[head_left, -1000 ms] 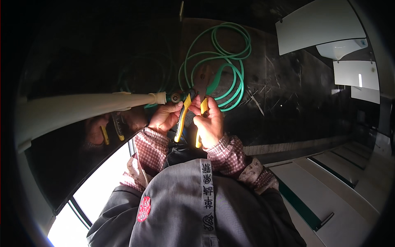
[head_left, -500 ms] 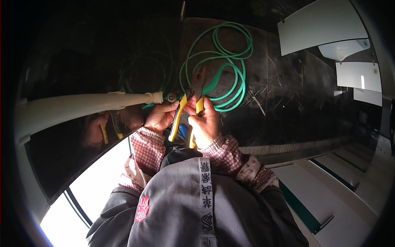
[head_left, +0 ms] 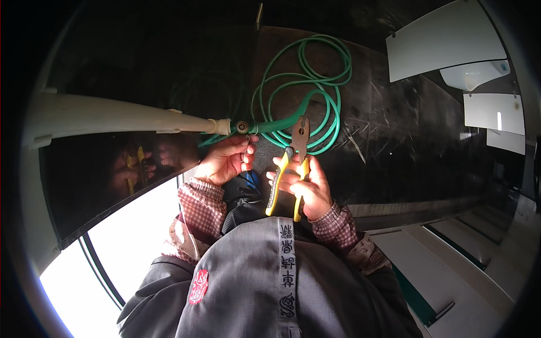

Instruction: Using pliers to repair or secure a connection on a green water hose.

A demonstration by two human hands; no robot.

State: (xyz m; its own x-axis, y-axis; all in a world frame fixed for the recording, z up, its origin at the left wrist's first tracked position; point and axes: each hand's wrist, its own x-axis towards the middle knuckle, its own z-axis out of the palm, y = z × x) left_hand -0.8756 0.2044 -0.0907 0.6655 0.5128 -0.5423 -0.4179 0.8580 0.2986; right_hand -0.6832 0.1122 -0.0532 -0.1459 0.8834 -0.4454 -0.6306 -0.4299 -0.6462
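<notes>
My right hand [head_left: 315, 194] holds combination pliers [head_left: 300, 135] with yellow and black handles. Their handles are spread, and the jaws point away from me over the green hose coils. Close to the pipe's end, my left hand [head_left: 220, 162] pinches a thin wire [head_left: 247, 142] just below a round fitting [head_left: 242, 127]. From that fitting a green hose [head_left: 287, 121] runs right, then bends into loose loops on the dark floor. A pale pipe [head_left: 135, 116] reaches the fitting from the left. Whether the wire goes all the way round the hose is hidden.
A glossy dark panel [head_left: 107, 180] on the left mirrors my hands. White urinals and partition boards [head_left: 445, 39] stand at the far right. Pale doors with green edges [head_left: 420, 293] line the lower right. Something blue [head_left: 251, 179] shows below my left hand.
My right hand has moved right and toward me with the pliers, away from the fitting. The fingers of my left hand now show pinching the wire. The hose by the fitting is uncovered.
</notes>
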